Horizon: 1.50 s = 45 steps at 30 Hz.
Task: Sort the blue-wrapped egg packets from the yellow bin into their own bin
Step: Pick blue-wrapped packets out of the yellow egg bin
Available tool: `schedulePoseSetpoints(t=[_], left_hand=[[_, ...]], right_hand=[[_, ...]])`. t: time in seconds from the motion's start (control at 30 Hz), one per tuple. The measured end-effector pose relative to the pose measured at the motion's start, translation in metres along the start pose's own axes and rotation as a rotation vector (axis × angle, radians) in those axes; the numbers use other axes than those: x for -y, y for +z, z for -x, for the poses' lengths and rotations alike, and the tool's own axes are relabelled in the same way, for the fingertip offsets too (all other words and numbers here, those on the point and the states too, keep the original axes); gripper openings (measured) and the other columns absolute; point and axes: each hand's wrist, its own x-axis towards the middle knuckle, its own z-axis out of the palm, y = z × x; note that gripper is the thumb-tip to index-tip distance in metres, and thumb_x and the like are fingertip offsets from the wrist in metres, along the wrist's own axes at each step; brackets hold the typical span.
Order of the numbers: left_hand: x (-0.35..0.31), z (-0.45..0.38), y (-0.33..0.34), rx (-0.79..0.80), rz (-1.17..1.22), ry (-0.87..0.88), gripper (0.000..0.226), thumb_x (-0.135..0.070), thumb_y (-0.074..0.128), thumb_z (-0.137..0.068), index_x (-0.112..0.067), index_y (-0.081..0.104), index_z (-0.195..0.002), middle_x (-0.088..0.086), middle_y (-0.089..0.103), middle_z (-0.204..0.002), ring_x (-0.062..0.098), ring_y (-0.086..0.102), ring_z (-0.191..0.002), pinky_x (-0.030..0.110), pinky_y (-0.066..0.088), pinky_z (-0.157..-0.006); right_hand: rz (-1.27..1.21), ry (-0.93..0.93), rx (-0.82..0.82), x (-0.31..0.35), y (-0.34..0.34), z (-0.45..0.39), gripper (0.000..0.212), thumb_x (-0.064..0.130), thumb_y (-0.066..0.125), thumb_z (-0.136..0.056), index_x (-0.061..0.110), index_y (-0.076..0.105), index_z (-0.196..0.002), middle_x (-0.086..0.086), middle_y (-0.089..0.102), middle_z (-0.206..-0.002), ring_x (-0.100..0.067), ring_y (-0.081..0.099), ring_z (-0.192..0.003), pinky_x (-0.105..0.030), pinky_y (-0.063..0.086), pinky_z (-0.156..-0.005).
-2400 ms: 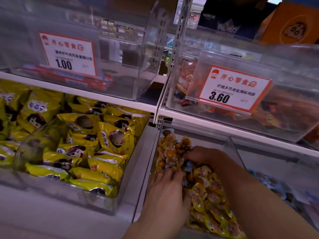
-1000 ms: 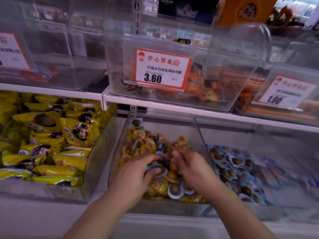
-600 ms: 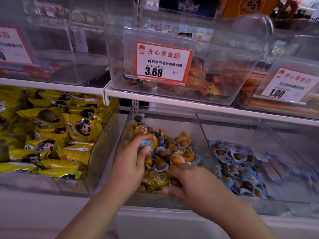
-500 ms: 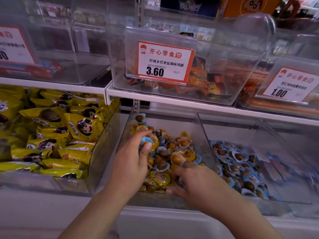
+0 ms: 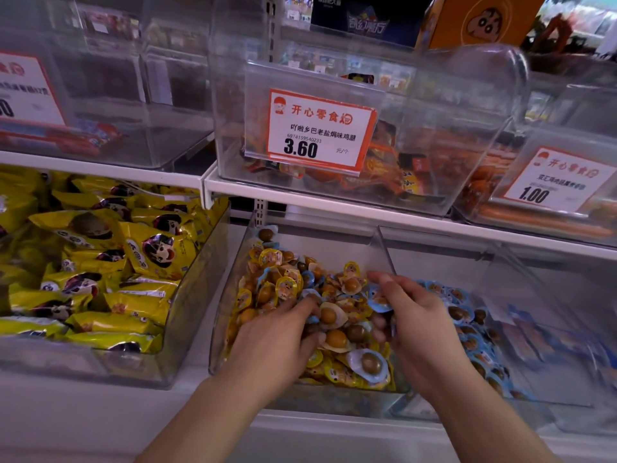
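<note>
Blue packets [image 5: 380, 300] lie mixed among yellow ones in the middle bin [image 5: 230, 295], a clear box on the lower shelf. Both hands are down in this heap. The left hand [image 5: 277, 339] has its fingers curled into the pile near a blue packet at its fingertips; whether its grip has closed on anything I cannot tell. The right hand [image 5: 414, 325] pinches a blue packet between thumb and fingers, close to the clear wall that divides this bin from the right bin [image 5: 500, 329], which holds only blue packets and lies just beside. The dividing wall rises to a slanted top edge behind the right hand. The upper shelf edge [image 5: 334, 198] overhangs the back of both bins, leaving open room at the front.

To the left, another clear bin holds yellow bags [image 5: 100, 262] printed with a cartoon face. Above, a tag [image 5: 320, 132] reads "3.60" with the code 6974159540233 under red Chinese lettering; a second tag [image 5: 554, 182] at right reads "1.00". An orange box [image 5: 480, 21] at top shows a cartoon face.
</note>
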Motion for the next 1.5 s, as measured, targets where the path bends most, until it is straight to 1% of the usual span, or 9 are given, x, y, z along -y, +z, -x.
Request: schedulePoseSetpoints(t=[0.2,0.37,0.5,0.7,0.83,0.97,1.1,1.23,1.5], left_hand=[[0.0,-0.001,-0.007,-0.112,0.292,-0.175,0.013,-0.053,0.047,-0.095,-0.045,0.053,-0.104,-0.023,0.065,-0.087,-0.001,0.062,-0.083,0.022,0.05,-0.063],[-0.021,-0.006,-0.025,-0.36,0.638,-0.195,0.014,-0.045,0.053,-0.095,-0.042,0.061,-0.106,-0.036,0.059,-0.101,-0.014,0.057,-0.096,0.001,0.041,-0.072],[-0.042,0.001,-0.018,-0.285,0.558,0.004,0.021,-0.041,0.042,-0.102,-0.043,0.056,-0.118,-0.031,0.058,-0.114,-0.008,0.055,-0.111,0.009,0.042,-0.088],[-0.045,-0.008,-0.004,-0.505,0.888,-0.316,0.026,-0.025,0.041,-0.105,-0.04,0.061,-0.111,-0.027,0.065,-0.106,-0.005,0.062,-0.101,0.033,0.052,-0.093],[-0.055,-0.001,-0.006,-0.487,0.583,-0.075,0.028,-0.037,0.033,-0.105,-0.046,0.052,-0.123,-0.027,0.058,-0.121,-0.004,0.053,-0.118,0.024,0.043,-0.099],[-0.056,0.002,-0.001,-0.311,0.166,0.084,0.052,-0.047,0.02,-0.104,-0.028,0.04,-0.147,-0.003,0.049,-0.145,0.016,0.033,-0.143,0.049,0.023,-0.116],[-0.061,0.001,0.003,-0.25,0.052,0.128,0.066,-0.051,0.011,-0.103,-0.014,0.032,-0.153,0.002,0.035,-0.157,0.022,0.024,-0.149,0.054,0.02,-0.118],[-0.068,0.001,0.002,-0.224,0.49,0.147,0.061,-0.06,0.021,-0.102,-0.035,0.017,-0.157,-0.023,0.017,-0.162,-0.001,0.015,-0.149,0.017,0.014,-0.118],[-0.068,-0.003,0.018,-0.163,0.517,0.047,0.053,-0.047,0.037,-0.101,-0.047,0.019,-0.151,-0.027,0.028,-0.154,-0.006,0.027,-0.142,0.027,0.029,-0.111]], right_hand=[[-0.169,0.184,0.103,-0.002,0.007,0.001,0.018,0.018,0.067,-0.094,0.005,0.074,-0.104,-0.007,0.061,-0.081,-0.016,0.059,-0.057,-0.029,0.05,-0.052],[-0.38,0.395,0.163,-0.004,0.027,0.013,0.031,0.026,0.068,-0.087,0.001,0.073,-0.106,-0.019,0.07,-0.104,-0.028,0.071,-0.078,-0.036,0.057,-0.057],[-0.596,0.509,0.432,-0.002,0.042,0.021,0.05,0.046,0.048,-0.1,0.008,0.066,-0.127,-0.019,0.068,-0.124,-0.031,0.068,-0.109,-0.037,0.059,-0.069],[-0.544,0.516,0.27,-0.007,0.045,0.017,0.042,0.034,0.045,-0.102,0.002,0.064,-0.122,-0.014,0.071,-0.106,-0.023,0.069,-0.08,-0.028,0.049,-0.059],[-0.574,0.549,0.343,-0.006,0.047,0.022,0.048,0.044,0.047,-0.1,0.009,0.071,-0.121,-0.016,0.07,-0.122,-0.027,0.068,-0.112,-0.038,0.055,-0.092],[-0.67,0.505,0.276,0.002,0.047,0.025,0.046,0.046,0.058,-0.093,0.012,0.073,-0.121,-0.011,0.072,-0.12,-0.026,0.067,-0.116,-0.04,0.043,-0.112],[-0.531,0.256,0.143,0.003,0.037,0.023,0.031,0.032,0.068,-0.093,0.013,0.072,-0.117,-0.009,0.074,-0.116,-0.024,0.07,-0.111,-0.039,0.051,-0.104],[-0.443,0.144,0.096,0.004,0.02,0.018,0.022,0.022,0.071,-0.091,0.009,0.07,-0.109,-0.008,0.076,-0.095,-0.02,0.074,-0.087,-0.032,0.06,-0.072],[-0.516,0.036,-0.081,0.018,-0.017,-0.006,0.008,0.007,0.066,-0.092,0.013,0.068,-0.088,-0.004,0.071,-0.073,-0.013,0.068,-0.062,-0.019,0.046,-0.045]])
